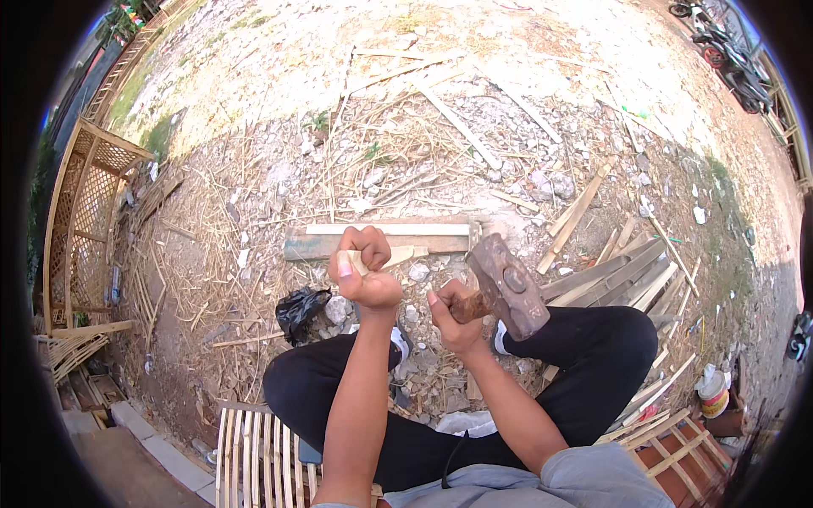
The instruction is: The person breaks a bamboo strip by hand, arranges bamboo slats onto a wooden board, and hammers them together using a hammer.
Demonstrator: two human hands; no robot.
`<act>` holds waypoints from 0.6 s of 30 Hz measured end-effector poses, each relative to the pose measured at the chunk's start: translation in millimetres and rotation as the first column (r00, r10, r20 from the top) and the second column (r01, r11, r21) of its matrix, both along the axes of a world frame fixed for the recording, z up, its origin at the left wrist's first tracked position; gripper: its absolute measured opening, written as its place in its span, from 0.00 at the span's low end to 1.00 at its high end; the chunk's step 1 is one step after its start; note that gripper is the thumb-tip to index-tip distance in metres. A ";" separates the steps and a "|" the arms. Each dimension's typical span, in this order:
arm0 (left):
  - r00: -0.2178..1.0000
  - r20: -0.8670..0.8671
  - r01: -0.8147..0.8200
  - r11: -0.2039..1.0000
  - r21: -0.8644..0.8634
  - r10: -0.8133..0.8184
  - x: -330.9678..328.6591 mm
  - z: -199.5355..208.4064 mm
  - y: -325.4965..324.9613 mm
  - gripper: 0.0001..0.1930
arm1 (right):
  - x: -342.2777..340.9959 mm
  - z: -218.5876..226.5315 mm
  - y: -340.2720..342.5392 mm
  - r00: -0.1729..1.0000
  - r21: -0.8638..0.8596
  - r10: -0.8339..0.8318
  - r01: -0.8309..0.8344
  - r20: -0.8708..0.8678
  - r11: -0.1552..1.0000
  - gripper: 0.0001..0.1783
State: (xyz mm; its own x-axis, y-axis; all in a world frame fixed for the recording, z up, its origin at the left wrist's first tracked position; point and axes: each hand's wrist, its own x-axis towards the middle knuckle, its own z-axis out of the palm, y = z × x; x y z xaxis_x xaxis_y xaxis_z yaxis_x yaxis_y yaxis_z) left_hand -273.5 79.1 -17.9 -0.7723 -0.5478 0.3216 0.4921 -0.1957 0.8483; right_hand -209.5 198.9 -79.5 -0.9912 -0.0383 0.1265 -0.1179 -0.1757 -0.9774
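Note:
My left hand (366,269) is closed around a short, pale wooden piece (408,255), whose tapered end sticks out to the right of the fist. My right hand (460,317) grips a rusty sledgehammer (513,292) close below its heavy head, which is raised beside my right knee. Most of the hammer's handle is hidden by the hand. Beyond my fists, a thick wooden board (318,244) lies crosswise on the ground. Along its far side runs a pale, straight strip (389,229).
A black plastic bag (301,313) lies by my left knee. Wooden slats (622,275) are heaped at right. A lattice panel (85,229) stands at left; a slatted bamboo frame (254,457) is beside me. A bucket (713,396) sits lower right, and parked motorcycles (732,63) stand far right.

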 end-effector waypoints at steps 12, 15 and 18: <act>0.999 0.043 -0.026 0.999 -0.032 0.027 1.5 3.4 9.7 0.27 | 90.8 -178.5 24.9 0.506 0.465 -0.231 -0.404 0.831 0.788 0.12; 0.998 0.059 -0.003 0.999 -0.044 0.006 0.2 7.8 20.1 0.27 | 76.9 -173.2 28.1 0.511 0.361 -0.180 -0.281 0.841 0.889 0.12; 0.998 0.055 -0.009 0.999 -0.033 0.010 -0.6 8.1 14.0 0.26 | 41.3 -85.0 14.0 0.708 0.310 -0.107 -0.164 0.698 0.936 0.11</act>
State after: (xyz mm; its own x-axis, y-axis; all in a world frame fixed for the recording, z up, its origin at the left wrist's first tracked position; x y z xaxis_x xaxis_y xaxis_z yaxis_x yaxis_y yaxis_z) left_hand -274.2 93.0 -9.7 -0.7841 -0.5451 0.2968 0.4465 -0.1632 0.8798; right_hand -168.2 212.9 -164.5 -0.7823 0.0279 -0.6223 0.6168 0.1746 -0.7675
